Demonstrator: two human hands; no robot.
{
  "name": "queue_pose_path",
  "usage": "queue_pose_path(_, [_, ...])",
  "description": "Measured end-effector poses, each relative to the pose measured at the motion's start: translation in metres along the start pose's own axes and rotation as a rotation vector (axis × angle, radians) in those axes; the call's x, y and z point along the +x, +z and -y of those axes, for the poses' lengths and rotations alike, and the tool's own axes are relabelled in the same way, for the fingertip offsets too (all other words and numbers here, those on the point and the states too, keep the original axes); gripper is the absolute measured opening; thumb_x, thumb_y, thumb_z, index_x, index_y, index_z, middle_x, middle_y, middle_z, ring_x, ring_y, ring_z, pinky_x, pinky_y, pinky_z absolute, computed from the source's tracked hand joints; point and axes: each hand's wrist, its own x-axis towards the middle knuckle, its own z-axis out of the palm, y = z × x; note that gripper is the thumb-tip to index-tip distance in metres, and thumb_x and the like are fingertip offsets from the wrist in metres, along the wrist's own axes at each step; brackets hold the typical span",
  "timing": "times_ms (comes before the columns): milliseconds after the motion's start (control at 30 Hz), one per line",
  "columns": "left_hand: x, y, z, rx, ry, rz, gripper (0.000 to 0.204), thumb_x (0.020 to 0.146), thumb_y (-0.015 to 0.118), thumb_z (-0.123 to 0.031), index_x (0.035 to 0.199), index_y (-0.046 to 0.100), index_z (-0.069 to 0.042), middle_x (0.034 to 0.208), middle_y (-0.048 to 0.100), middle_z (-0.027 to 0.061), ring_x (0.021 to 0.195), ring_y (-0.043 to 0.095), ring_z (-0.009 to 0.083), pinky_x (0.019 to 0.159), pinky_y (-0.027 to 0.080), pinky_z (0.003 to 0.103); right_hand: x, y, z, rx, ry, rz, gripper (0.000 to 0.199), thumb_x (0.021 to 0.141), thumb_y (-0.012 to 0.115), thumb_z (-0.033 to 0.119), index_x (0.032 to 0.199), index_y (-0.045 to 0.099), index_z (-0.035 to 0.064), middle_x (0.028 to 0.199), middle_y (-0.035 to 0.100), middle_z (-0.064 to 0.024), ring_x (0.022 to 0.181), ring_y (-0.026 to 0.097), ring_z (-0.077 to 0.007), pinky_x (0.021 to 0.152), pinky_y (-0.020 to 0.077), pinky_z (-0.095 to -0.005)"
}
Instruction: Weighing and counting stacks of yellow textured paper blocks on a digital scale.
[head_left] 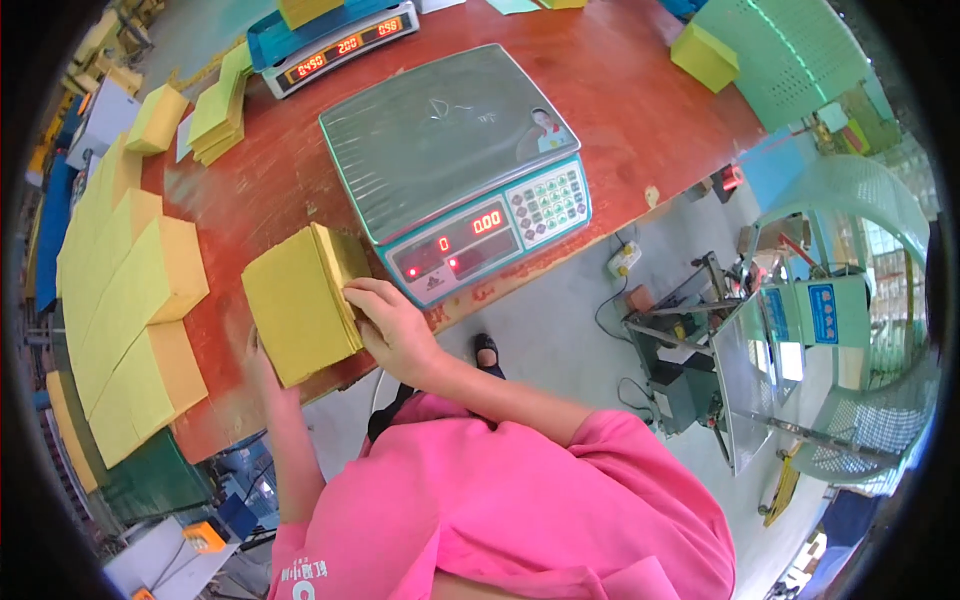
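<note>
A thick stack of yellow paper sheets (298,305) is tilted up over the near edge of the red table, held between both hands. My right hand (400,332) grips its right side, with thumb and fingers at the edges where some sheets stand slightly apart. Along the left side, my left hand (264,368) supports the stack; most of its fingers are hidden behind the paper. Just beyond my right hand is a digital weighing scale (440,140) with a grey-green plate, a keypad and a lit red display. Nothing lies on its plate.
Several yellow paper stacks (140,300) line the left side of the red table (620,90). A second scale (340,55) with a blue tray stands at the back. One yellow block (704,57) sits back right. A green chair (850,310) and metal equipment (690,350) occupy the floor at right.
</note>
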Motion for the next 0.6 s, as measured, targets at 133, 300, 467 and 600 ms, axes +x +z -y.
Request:
queue_pose_path(133, [0.012, -0.002, 0.005, -0.036, -0.015, 0.038, 0.052, 0.101, 0.049, -0.038, 0.139, 0.047, -0.002, 0.129, 0.06, 0.0129, 0.114, 0.061, 0.0232, 0.092, 0.052, 0.04, 0.005, 0.016, 0.007, -0.019, -0.033, -0.012, 0.053, 0.082, 0.058, -0.008, 0.134, 0.052, 0.0032, 0.14, 0.048, -0.0208, 0.128, 0.049, -0.0371, 0.104, 0.0441, -0.0385])
queue_pose_path(300, [0.021, -0.017, -0.004, -0.069, 0.003, 0.041, 0.053, 0.102, 0.049, -0.038, 0.139, 0.047, -0.002, 0.129, 0.059, 0.013, 0.114, 0.061, 0.0234, 0.093, 0.052, 0.04, 0.007, 0.039, 0.006, -0.055, -0.075, 0.037, 0.056, 0.083, 0.058, -0.001, 0.138, 0.05, 0.0051, 0.142, 0.046, -0.0206, 0.132, 0.043, -0.0394, 0.109, 0.0381, -0.0445])
queue_pose_path(467, [0.019, -0.024, -0.01, -0.097, 0.025, 0.021, 0.053, 0.102, 0.049, -0.039, 0.14, 0.047, -0.002, 0.13, 0.059, 0.0131, 0.114, 0.061, 0.0235, 0.093, 0.051, 0.04, 0.017, 0.037, 0.037, -0.185, -0.189, 0.071, 0.051, 0.081, 0.06, 0.006, 0.131, 0.054, 0.0055, 0.138, 0.049, -0.0192, 0.127, 0.046, -0.04, 0.102, 0.0406, -0.0481])
queue_pose_path(600, [0.006, -0.01, 0.001, -0.125, -0.005, 0.024, 0.053, 0.102, 0.049, -0.039, 0.14, 0.047, -0.002, 0.13, 0.059, 0.0131, 0.115, 0.061, 0.0236, 0.093, 0.051, 0.04, 0.033, 0.003, 0.093, -0.164, -0.513, 0.211, 0.043, 0.074, 0.069, 0.011, 0.116, 0.063, 0.0072, 0.13, 0.055, -0.0131, 0.119, 0.052, -0.0347, 0.092, 0.0466, -0.0455])
